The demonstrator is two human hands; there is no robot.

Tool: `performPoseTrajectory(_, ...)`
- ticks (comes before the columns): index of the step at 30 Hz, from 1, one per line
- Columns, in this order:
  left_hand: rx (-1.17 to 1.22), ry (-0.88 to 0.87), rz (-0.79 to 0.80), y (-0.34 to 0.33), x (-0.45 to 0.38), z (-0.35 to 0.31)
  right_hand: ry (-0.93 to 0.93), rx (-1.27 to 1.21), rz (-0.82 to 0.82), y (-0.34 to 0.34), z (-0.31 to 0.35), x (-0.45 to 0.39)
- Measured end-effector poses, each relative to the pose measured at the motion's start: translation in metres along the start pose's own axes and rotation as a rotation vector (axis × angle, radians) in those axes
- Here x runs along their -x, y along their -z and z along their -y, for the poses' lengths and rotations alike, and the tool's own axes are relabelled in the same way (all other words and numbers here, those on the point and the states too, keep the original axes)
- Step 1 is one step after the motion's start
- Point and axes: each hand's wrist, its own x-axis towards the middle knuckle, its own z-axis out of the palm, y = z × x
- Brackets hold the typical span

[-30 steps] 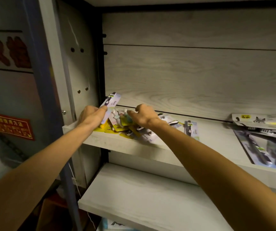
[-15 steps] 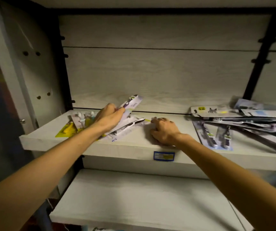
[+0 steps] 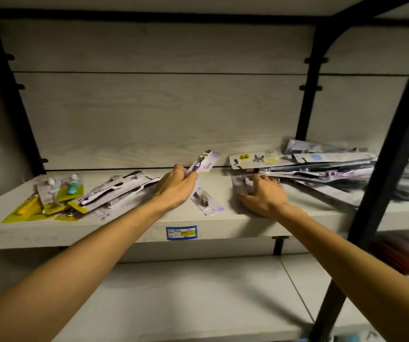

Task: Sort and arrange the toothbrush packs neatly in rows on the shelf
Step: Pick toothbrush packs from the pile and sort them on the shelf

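Observation:
My left hand (image 3: pixel 175 187) grips a purple-and-white toothbrush pack (image 3: pixel 204 164), lifted and tilted above the middle of the pale wooden shelf (image 3: pixel 124 232). My right hand (image 3: pixel 264 197) rests with spread fingers on a flat grey pack (image 3: pixel 241 183) at the left end of a messy heap of packs (image 3: pixel 322 169) on the right. Yellow-backed packs (image 3: pixel 48 201) and a black-and-white brush pack (image 3: pixel 114 191) lie at the shelf's left. One more pack (image 3: pixel 207 203) lies under my left hand.
A black metal upright (image 3: pixel 386 183) crosses in front of the heap on the right. A blue-and-yellow price label (image 3: pixel 181 232) sits on the shelf's front edge. A lower shelf (image 3: pixel 186 299) runs below, with red items (image 3: pixel 405 257) at its right.
The view has swung right. My left hand carried its pack from the left pile to mid-shelf. My right hand moved right from the shelf's middle to the heap's edge.

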Motion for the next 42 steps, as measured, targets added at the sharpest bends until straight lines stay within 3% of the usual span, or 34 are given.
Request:
performPoseTrajectory(3,0.068,0.028,0.038,-0.024,0.002,-0.023,-0.023,-0.003,0.122,0.004,-0.028,-0.003)
performPoseTrajectory(9,0.184,0.04,0.038,-0.053,0.007,-0.064,0.158,-0.081,0.099,0.016,-0.052,-0.005)
performPoseTrajectory(16,0.055,0.085,-0.026,-0.074,0.013,-0.084,0.2,-0.169,0.089,0.017,-0.066,-0.006)
performPoseTrajectory(23,-0.121,0.022,-0.1,-0.078,0.026,-0.081,0.173,-0.253,0.015,0.017,-0.07,-0.003)
performPoseTrajectory(27,-0.075,0.077,-0.102,-0.065,0.033,-0.076,0.146,-0.314,-0.005,0.022,-0.065,0.001)
performPoseTrajectory(31,0.118,0.118,-0.155,-0.052,0.042,-0.075,0.1,-0.509,-0.014,0.032,-0.054,0.007)
performPoseTrajectory(35,0.519,0.16,-0.222,-0.038,0.056,-0.085,0.091,-0.701,-0.035,0.046,-0.047,0.022)
performPoseTrajectory(40,0.78,0.07,-0.18,-0.035,0.075,-0.105,-0.028,-1.052,-0.031,0.056,-0.063,0.05)
performPoseTrajectory(42,0.818,0.046,-0.15,-0.04,0.085,-0.119,0.042,-1.074,-0.086,0.062,-0.077,0.065)
